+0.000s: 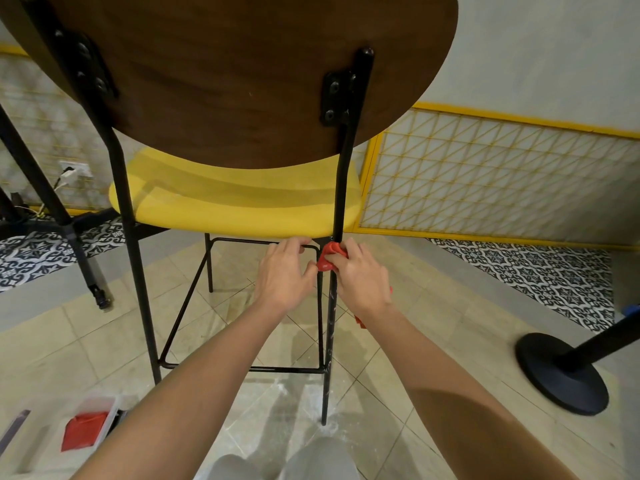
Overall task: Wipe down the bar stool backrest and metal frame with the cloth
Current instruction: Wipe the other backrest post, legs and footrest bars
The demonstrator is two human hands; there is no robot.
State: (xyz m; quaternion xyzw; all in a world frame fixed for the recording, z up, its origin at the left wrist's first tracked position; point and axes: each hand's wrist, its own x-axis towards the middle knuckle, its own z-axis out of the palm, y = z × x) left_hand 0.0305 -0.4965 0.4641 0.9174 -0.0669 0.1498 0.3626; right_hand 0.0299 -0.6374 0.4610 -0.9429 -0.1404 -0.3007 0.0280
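The bar stool stands close in front of me, its round brown wooden backrest (225, 71) filling the top of the view above a yellow seat (221, 206). Its black metal frame (136, 271) runs down to a footrest ring. My right hand (360, 278) grips a red cloth (327, 258) wrapped round the right rear leg just under the seat. Beside it, my left hand (284, 271) has its fingers curled on the thin frame bar left of that leg. White scuffs mark the leg below the cloth.
A clear tub (100, 410) holding a second red cloth (83, 434) sits on the tiled floor at bottom left. A black post base (561, 375) stands at right. Another black stand's legs (69, 237) rise at left. A yellow lattice panel (485, 174) lines the wall.
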